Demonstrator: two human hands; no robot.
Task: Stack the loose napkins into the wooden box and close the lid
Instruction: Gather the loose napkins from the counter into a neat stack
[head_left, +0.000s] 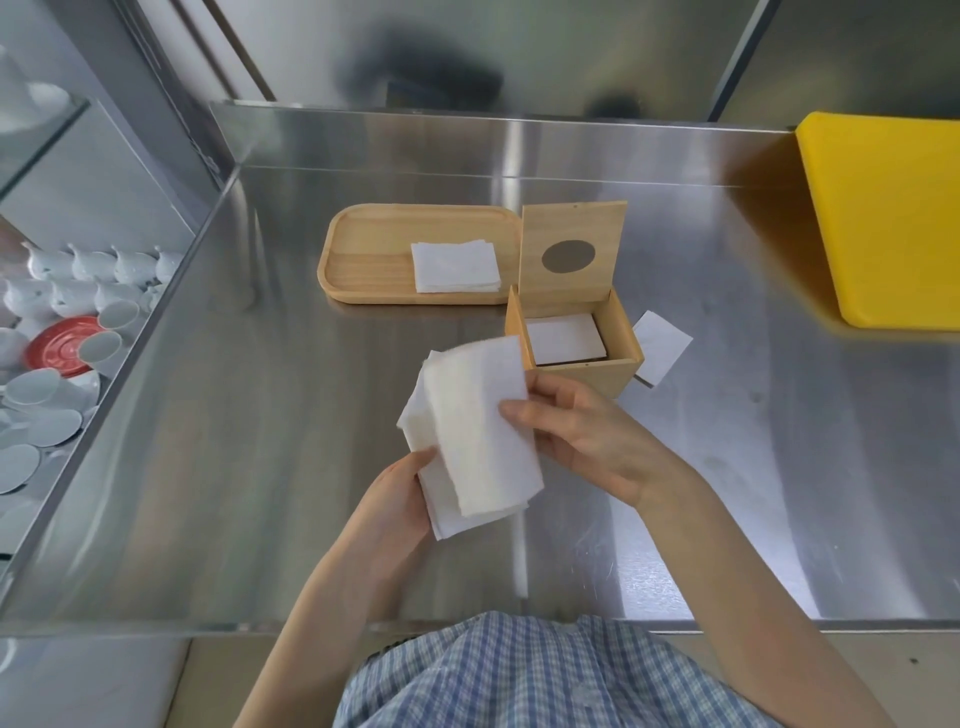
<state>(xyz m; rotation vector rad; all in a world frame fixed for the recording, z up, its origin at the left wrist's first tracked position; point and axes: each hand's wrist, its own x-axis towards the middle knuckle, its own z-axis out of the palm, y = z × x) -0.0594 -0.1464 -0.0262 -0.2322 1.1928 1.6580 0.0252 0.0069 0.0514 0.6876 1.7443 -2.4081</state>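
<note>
Steel bench with raised back and left rim; shelf of white cups lower left. Tray near back edge holds a napkin stack at its right end. Box just right of tray, lid upright, napkins inside. One loose napkin lies against box's right side. Yellow board at right edge. Above bench centre, left hand and right hand both pinch a napkin bundle, fingers closed on it.

Yellow board (right), white cups.
</note>
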